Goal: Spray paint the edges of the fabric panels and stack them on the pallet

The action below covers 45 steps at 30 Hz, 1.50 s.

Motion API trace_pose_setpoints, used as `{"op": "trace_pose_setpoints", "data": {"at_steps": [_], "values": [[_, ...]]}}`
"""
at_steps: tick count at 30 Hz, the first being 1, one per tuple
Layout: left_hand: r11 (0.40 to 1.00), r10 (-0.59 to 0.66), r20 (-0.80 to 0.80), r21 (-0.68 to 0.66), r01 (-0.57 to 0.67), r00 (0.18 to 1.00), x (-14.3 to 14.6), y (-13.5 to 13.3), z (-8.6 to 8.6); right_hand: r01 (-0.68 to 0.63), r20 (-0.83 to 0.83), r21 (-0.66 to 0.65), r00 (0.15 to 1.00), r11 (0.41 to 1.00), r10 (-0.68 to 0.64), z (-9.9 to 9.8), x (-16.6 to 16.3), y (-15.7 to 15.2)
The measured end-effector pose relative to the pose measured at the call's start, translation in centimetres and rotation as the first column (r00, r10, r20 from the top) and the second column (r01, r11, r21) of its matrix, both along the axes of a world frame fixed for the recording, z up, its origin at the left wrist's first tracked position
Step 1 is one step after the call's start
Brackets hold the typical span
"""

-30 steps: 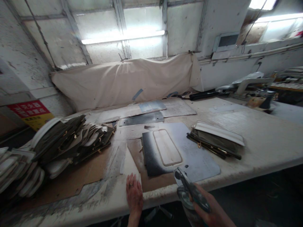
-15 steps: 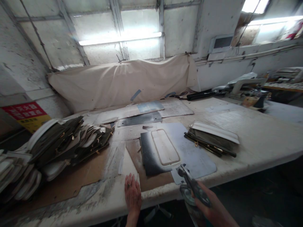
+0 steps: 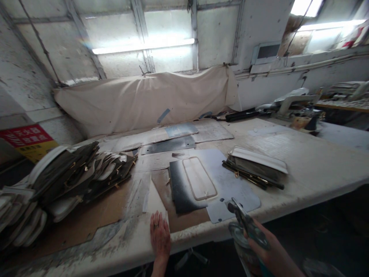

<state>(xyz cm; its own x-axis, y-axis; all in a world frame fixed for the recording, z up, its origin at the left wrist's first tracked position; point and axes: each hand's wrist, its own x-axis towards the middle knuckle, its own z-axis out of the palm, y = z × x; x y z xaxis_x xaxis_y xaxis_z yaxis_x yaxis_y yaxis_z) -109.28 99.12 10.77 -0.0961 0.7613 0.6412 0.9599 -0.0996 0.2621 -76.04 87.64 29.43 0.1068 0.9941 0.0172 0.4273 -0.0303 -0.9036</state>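
My right hand [image 3: 263,242] is wrapped around the handle of a spray gun [image 3: 245,221], which has a metal cup hanging below its nozzle. The gun is just off the table's front edge, close to a pale grey sheet [image 3: 236,184]. On that sheet lies a flat panel [image 3: 178,188], dark at its left side, with a whitish rounded rectangle [image 3: 199,179] outlined in tan. My left hand [image 3: 160,234] rests flat on the table's front edge with its fingers stretched out, left of the panel and apart from it. A ring shows on one finger.
Piles of dark and white pieces with brass-coloured zip pulls [image 3: 83,177] cover the table's left side. A smaller stack [image 3: 256,167] sits right of the panel. Behind are flat boards [image 3: 170,146] and a draped beige cloth [image 3: 144,100]. A sewing machine [image 3: 296,102] stands far right.
My right hand and the spray gun have moved a little to the right, away from the panel. My left hand stays flat on the table edge. The whole view has shifted slightly.
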Motion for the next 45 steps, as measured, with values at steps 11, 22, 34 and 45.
{"op": "trace_pose_setpoints", "data": {"at_steps": [11,22,34,45], "values": [[0.999,-0.003,0.051,-0.034,0.005,0.999,-0.1,-0.1,0.2,-0.114,0.028,-0.053,0.993,0.992,0.115,-0.3,-1.8,-0.1],[0.999,0.005,0.034,-0.044,-0.004,0.999,-0.3,-0.2,0.1,-0.265,0.067,-0.027,0.962,0.964,0.266,1.0,-5.2,-0.2],[0.999,0.008,0.063,-0.038,-0.006,0.998,0.1,-0.2,0.6,-0.278,0.035,-0.014,0.960,0.961,0.278,1.3,-5.5,0.0],[1.000,-0.001,0.056,-0.025,0.002,0.998,0.5,-0.2,0.8,-0.182,0.028,-0.074,0.982,0.981,0.184,0.1,-2.0,0.2]]}}
